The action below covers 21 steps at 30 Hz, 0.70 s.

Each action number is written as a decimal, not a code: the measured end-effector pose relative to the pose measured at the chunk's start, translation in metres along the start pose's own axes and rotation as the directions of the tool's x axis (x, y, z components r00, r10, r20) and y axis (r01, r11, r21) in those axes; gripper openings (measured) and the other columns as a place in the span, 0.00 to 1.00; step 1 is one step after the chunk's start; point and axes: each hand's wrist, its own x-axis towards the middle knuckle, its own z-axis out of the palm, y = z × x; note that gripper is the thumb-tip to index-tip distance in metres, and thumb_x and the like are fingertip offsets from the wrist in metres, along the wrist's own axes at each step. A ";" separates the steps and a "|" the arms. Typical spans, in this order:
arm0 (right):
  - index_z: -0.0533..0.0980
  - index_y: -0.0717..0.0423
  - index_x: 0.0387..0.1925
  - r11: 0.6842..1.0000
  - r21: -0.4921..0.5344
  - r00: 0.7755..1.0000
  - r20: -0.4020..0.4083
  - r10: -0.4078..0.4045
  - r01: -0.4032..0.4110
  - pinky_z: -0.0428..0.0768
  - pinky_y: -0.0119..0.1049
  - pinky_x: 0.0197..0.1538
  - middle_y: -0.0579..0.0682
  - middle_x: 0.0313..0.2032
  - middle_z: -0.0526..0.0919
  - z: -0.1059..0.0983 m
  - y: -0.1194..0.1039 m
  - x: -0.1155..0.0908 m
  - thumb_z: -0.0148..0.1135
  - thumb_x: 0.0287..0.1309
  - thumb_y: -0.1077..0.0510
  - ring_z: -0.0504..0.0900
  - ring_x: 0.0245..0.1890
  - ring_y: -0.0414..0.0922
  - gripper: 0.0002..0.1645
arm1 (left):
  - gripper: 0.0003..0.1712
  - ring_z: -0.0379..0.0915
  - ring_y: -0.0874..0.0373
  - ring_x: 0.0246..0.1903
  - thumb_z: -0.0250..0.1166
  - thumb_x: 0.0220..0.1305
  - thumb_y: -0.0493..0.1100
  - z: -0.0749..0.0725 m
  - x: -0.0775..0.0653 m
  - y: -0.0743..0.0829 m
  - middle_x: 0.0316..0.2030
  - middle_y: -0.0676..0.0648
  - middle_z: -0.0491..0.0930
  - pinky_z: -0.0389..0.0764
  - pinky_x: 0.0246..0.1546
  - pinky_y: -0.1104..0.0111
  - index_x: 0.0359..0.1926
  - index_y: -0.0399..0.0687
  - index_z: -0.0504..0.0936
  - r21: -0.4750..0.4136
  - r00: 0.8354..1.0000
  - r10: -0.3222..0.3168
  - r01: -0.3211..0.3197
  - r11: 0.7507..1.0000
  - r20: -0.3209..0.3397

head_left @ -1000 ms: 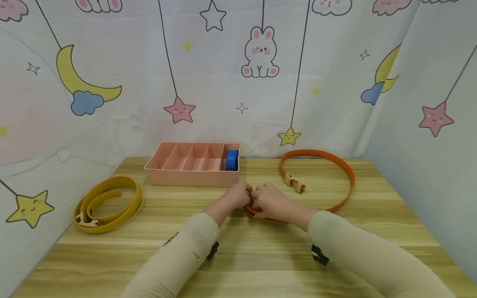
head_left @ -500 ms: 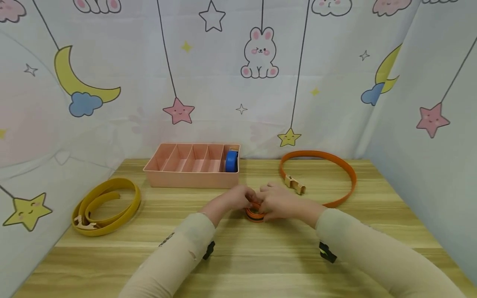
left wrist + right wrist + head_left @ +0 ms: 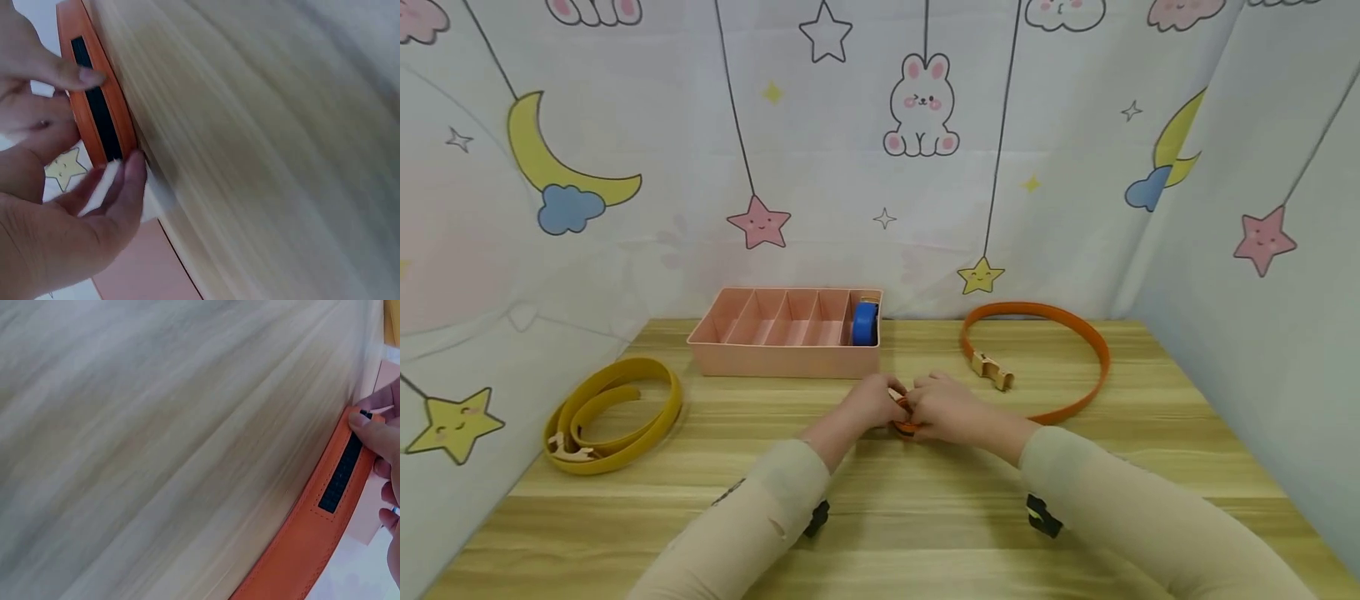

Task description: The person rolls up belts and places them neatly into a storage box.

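Orange belt (image 3: pixel 904 425) coil, pinched between fingers (image 3: pixel 128 181)

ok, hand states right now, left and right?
Left hand: gripping the rolled end of the orange belt.
Right hand: gripping that same belt end.

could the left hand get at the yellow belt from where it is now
Probably yes. The left hand is busy pinching the rolled end of the orange belt together with the right hand, so it would have to let go first. Only bare table lies between it and the yellow belt.
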 end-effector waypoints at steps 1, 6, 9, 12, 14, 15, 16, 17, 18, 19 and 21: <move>0.85 0.44 0.23 1.000 -0.001 1.000 0.002 0.019 -0.019 0.59 0.34 0.34 0.37 0.28 0.76 0.000 -0.002 0.002 0.75 0.44 0.45 0.67 0.29 0.40 0.10 | 0.20 0.73 0.54 0.30 0.74 0.49 0.37 0.001 -0.001 0.002 0.37 0.45 0.80 0.77 0.31 0.67 0.46 0.39 0.82 0.027 1.000 -0.001 0.001 1.000 -0.022; 0.84 0.43 0.20 0.999 -0.009 0.997 -0.065 0.051 -0.051 0.59 0.33 0.32 0.37 0.26 0.77 0.000 -0.009 0.006 0.75 0.46 0.48 0.67 0.26 0.40 0.09 | 0.14 0.72 0.53 0.34 0.70 0.49 0.33 0.005 0.001 0.004 0.36 0.46 0.81 0.76 0.35 0.66 0.41 0.39 0.84 0.081 0.995 0.025 -0.017 0.997 -0.092; 0.83 0.42 0.19 0.998 -0.031 0.995 -0.088 0.043 -0.046 0.60 0.33 0.32 0.37 0.26 0.77 0.002 -0.010 0.005 0.75 0.46 0.47 0.68 0.26 0.40 0.10 | 0.14 0.71 0.55 0.32 0.64 0.50 0.28 0.005 0.002 0.003 0.34 0.47 0.81 0.73 0.32 0.69 0.41 0.40 0.85 0.084 0.995 0.078 -0.072 0.994 -0.069; 0.84 0.42 0.22 0.998 -0.063 0.998 -0.059 0.026 -0.030 0.61 0.34 0.33 0.38 0.28 0.78 0.001 -0.011 0.004 0.76 0.44 0.42 0.70 0.30 0.41 0.12 | 0.19 0.70 0.55 0.31 0.59 0.50 0.25 0.003 0.004 0.003 0.34 0.47 0.81 0.70 0.30 0.70 0.42 0.41 0.86 0.109 0.990 0.141 -0.139 0.984 -0.012; 0.85 0.43 0.25 0.996 -0.085 0.999 -0.035 0.010 -0.013 0.63 0.34 0.35 0.39 0.30 0.78 0.001 -0.011 0.002 0.76 0.42 0.39 0.71 0.33 0.41 0.14 | 0.19 0.68 0.55 0.30 0.59 0.52 0.24 0.001 0.005 0.003 0.34 0.47 0.81 0.68 0.30 0.70 0.42 0.41 0.86 0.119 0.985 0.168 -0.170 0.978 0.030; 0.86 0.43 0.27 0.996 -0.093 1.000 -0.029 0.000 -0.002 0.63 0.35 0.36 0.39 0.31 0.78 0.001 -0.010 0.000 0.76 0.41 0.38 0.71 0.34 0.41 0.16 | 0.18 0.67 0.56 0.30 0.59 0.52 0.24 0.001 0.005 0.003 0.33 0.47 0.80 0.68 0.30 0.70 0.41 0.41 0.86 0.123 0.983 0.179 -0.184 0.975 0.051; 0.86 0.43 0.29 0.995 -0.097 1.000 -0.021 -0.010 0.008 0.64 0.35 0.36 0.39 0.31 0.77 0.000 -0.010 -0.001 0.75 0.41 0.37 0.70 0.34 0.41 0.17 | 0.17 0.67 0.56 0.30 0.59 0.53 0.24 0.000 0.005 0.002 0.33 0.47 0.80 0.68 0.31 0.70 0.40 0.41 0.86 0.124 0.980 0.187 -0.194 0.973 0.070; 0.87 0.43 0.30 0.995 -0.098 1.000 -0.015 -0.019 0.017 0.64 0.36 0.37 0.39 0.32 0.77 0.000 -0.010 -0.003 0.75 0.42 0.37 0.70 0.34 0.41 0.18 | 0.17 0.67 0.56 0.30 0.59 0.53 0.24 -0.001 0.005 0.002 0.33 0.48 0.81 0.68 0.31 0.70 0.39 0.42 0.86 0.120 0.977 0.193 -0.203 0.972 0.090; 0.87 0.43 0.32 0.995 -0.098 1.000 -0.009 -0.026 0.025 0.64 0.36 0.38 0.39 0.32 0.76 -0.001 -0.009 -0.005 0.75 0.42 0.37 0.69 0.34 0.41 0.19 | 0.16 0.68 0.57 0.31 0.59 0.54 0.24 -0.001 0.006 0.001 0.32 0.48 0.81 0.69 0.32 0.70 0.38 0.42 0.86 0.117 0.973 0.202 -0.215 0.970 0.113; 0.87 0.43 0.34 0.995 -0.097 0.999 -0.001 -0.032 0.031 0.64 0.36 0.38 0.39 0.32 0.76 -0.001 -0.008 -0.007 0.74 0.43 0.36 0.68 0.34 0.41 0.20 | 0.15 0.69 0.58 0.31 0.60 0.54 0.24 -0.002 0.005 0.001 0.32 0.49 0.81 0.71 0.34 0.70 0.37 0.42 0.86 0.117 0.969 0.209 -0.225 0.967 0.135; 0.87 0.43 0.37 0.995 -0.087 0.999 0.004 -0.044 0.044 0.63 0.36 0.39 0.39 0.33 0.76 -0.002 -0.005 -0.011 0.74 0.43 0.36 0.67 0.33 0.41 0.22 | 0.15 0.73 0.59 0.35 0.61 0.54 0.24 -0.003 0.005 -0.001 0.34 0.50 0.83 0.74 0.38 0.69 0.38 0.43 0.86 0.109 0.959 0.223 -0.244 0.964 0.174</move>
